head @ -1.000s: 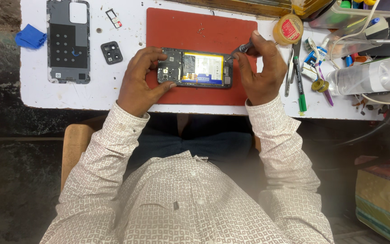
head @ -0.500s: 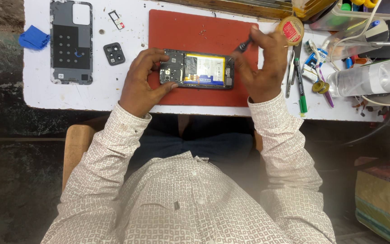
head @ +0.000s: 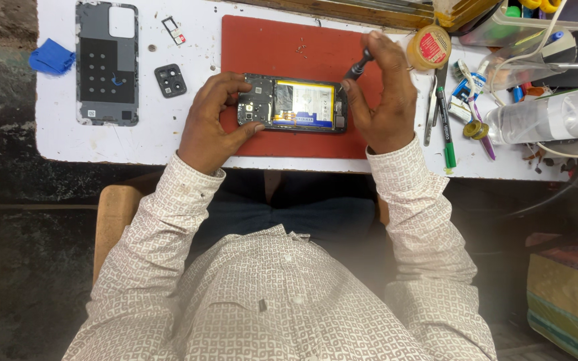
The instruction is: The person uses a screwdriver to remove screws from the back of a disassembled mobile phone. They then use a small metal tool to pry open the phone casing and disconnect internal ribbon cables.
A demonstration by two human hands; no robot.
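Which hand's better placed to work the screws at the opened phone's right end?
Right. The right hand holds the screwdriver with its tip at that end of the opened phone. The left hand grips the phone's other end, likely steadying it on the red mat.

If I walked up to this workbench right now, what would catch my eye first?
The opened phone with its back off, lying on the red mat in the middle of the white table. The left hand steadies its left end while the right hand holds a small dark screwdriver, tip at the phone's upper right corner. The removed grey back cover lies far left, and a clutter of tools crowds the right.
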